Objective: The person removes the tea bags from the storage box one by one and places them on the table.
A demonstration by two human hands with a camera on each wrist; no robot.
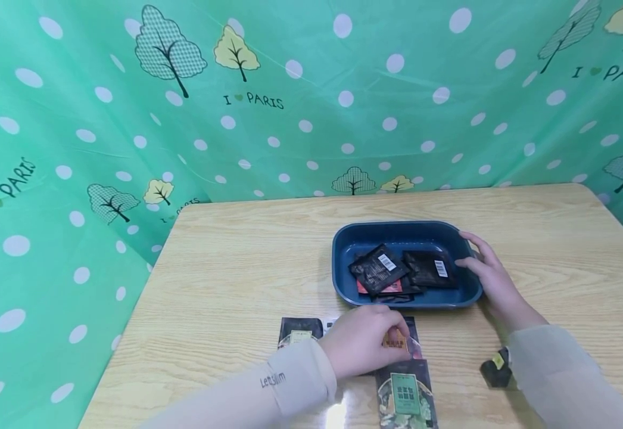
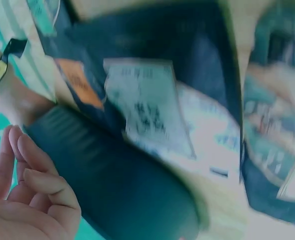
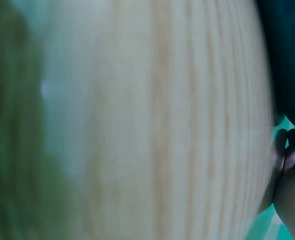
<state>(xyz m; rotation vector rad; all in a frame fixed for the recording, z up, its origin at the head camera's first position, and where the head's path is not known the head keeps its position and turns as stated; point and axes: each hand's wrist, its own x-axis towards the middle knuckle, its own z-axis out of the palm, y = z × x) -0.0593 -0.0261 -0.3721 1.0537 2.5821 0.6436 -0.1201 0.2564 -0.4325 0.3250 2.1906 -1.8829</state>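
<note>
My left hand (image 1: 365, 339) is over a group of black packets in front of a dark blue basin (image 1: 408, 305). In the left wrist view its fingers are loosely bent, with nothing between fingertips and thumb. A packet with an orange label (image 1: 395, 344) is partly hidden behind this hand. Nearer me lies a packet with a green label (image 1: 405, 393), and to the left one with a pale label (image 1: 301, 336). My right hand (image 1: 491, 280) grips the basin's right end, thumb over the rim. Inside the basin lie several black packets (image 1: 380, 269) and a red one (image 1: 378, 287).
A small black thing with a yellow label (image 1: 496, 368) lies beside my right sleeve. The wooden table (image 1: 236, 256) runs back to a green curtain (image 1: 311, 107) with white dots and printed trees.
</note>
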